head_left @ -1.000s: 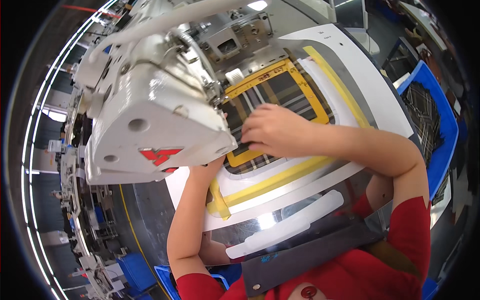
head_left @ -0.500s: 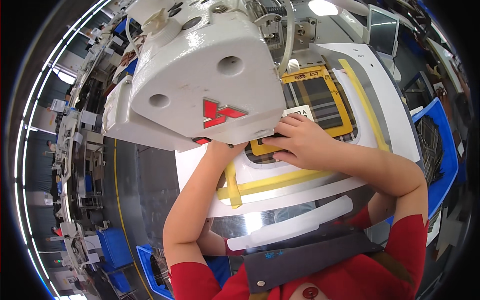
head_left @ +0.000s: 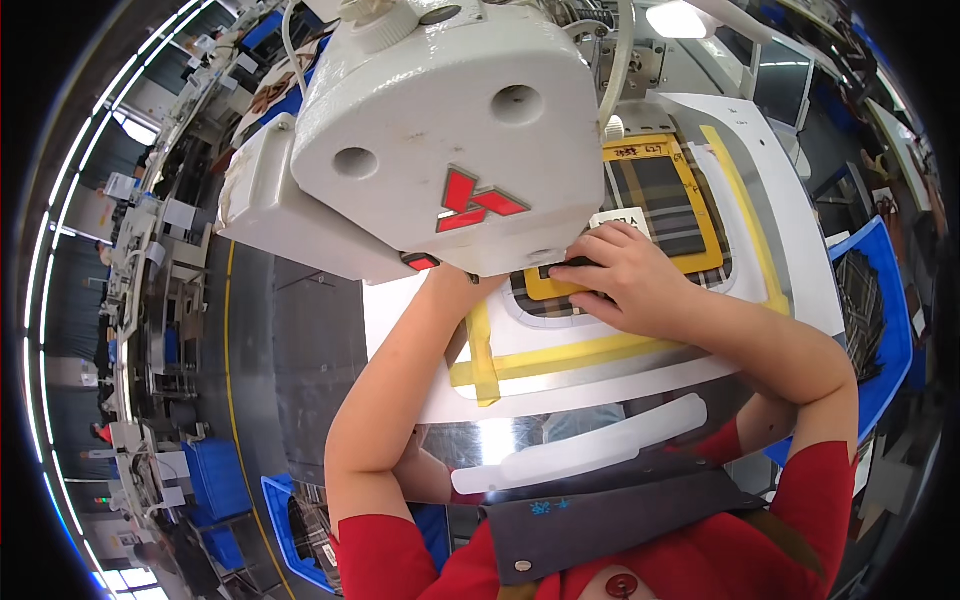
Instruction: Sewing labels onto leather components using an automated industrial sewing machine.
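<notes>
My right hand (head_left: 640, 283) rests over the lower side of a yellow rectangular frame (head_left: 710, 245), fingers bent and gripping at its edge beside a small black part. Inside and around the frame lies brown-and-black plaid fabric (head_left: 640, 180). A white paper label (head_left: 625, 220) shows just beyond my fingers. My left hand (head_left: 468, 284) reaches in beneath the white sewing machine head (head_left: 420, 130); its fingers are hidden behind the machine. Under the fabric is a white sheet (head_left: 815, 230) edged with yellow tape (head_left: 580, 356).
A long translucent white strip (head_left: 580, 445) lies at the near table edge. Blue bins (head_left: 893, 290) with plaid pieces stand at right and lower left. A lamp (head_left: 680, 20) and a screen (head_left: 783, 80) are at the back. Other workstations line the far left.
The view has shifted, so the machine head appears higher and farther right. Both hands keep about the same place relative to the yellow frame.
</notes>
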Motion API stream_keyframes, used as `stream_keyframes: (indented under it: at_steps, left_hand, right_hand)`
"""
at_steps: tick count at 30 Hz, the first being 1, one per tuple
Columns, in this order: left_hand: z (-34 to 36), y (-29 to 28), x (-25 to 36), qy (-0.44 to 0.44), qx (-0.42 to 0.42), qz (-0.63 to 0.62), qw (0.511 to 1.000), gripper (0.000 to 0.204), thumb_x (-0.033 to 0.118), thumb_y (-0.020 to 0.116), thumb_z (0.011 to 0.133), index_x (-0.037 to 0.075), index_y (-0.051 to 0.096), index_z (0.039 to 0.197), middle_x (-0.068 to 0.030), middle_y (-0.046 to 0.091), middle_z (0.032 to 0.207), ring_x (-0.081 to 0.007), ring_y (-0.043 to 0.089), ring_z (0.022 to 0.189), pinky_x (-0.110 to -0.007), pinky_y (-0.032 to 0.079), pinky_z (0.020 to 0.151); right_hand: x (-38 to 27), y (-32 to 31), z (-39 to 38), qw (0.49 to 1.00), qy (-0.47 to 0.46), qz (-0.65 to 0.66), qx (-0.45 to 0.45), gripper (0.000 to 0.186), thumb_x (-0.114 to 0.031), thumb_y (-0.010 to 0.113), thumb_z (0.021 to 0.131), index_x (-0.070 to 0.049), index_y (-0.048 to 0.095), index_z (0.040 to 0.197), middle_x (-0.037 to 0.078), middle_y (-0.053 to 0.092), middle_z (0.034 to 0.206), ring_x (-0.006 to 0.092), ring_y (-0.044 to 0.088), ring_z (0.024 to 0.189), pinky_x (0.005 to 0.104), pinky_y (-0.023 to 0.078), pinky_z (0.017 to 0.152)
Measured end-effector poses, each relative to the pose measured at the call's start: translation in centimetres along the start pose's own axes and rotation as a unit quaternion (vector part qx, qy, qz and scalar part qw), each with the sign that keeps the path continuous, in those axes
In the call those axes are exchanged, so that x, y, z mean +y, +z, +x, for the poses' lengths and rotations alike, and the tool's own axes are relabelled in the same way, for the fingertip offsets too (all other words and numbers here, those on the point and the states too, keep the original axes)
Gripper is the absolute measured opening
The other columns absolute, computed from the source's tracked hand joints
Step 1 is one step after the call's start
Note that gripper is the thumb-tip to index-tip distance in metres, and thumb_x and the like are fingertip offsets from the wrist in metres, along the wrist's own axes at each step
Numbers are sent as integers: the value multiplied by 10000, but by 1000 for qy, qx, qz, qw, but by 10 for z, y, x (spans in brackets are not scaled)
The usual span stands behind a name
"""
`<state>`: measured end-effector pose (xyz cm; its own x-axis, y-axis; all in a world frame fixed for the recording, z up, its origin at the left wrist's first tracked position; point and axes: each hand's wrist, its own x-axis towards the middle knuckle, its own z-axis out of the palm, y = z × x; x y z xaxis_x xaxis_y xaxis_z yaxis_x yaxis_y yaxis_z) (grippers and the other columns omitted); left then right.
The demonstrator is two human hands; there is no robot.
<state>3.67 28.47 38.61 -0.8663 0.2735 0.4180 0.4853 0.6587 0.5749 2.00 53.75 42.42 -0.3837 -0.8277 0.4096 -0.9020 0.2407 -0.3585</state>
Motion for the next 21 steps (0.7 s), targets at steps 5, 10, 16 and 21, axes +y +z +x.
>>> stream_keyframes:
  at_steps: [5,10,16,21]
  left_hand:
    - [2,-2,-1,-22,-40,61,997,431,9,641,794,46,610,1223,-116,615,1271,-285,580,1152,-376,436,997]
    - [2,-3,1,-14,-36,66,997,417,37,618,814,56,613,1230,-117,624,1244,-302,578,1147,-388,435,997]
    - [9,-1,0,-24,-81,143,986,447,75,621,817,72,588,1263,-115,625,1213,-309,576,1133,-384,445,981]
    - [7,7,-5,-86,-47,169,981,438,120,635,820,90,588,1254,-96,609,1235,-288,553,1158,-371,429,997]
  right_hand:
    - [-1,-1,-1,1000,5,-3,-4,245,-165,668,824,-78,697,1051,58,606,1090,247,556,1060,388,410,978]
    - [-2,-1,-2,1000,-2,1,3,265,-155,666,824,-76,692,1075,57,604,1086,245,554,1049,381,421,954]
    - [2,0,-2,1000,8,13,0,277,-138,696,808,-59,704,1074,95,613,1064,286,557,1026,398,443,932]
    - [4,1,-2,1000,-2,2,11,263,-150,667,825,-69,696,1074,53,611,1071,250,558,1022,378,433,932]
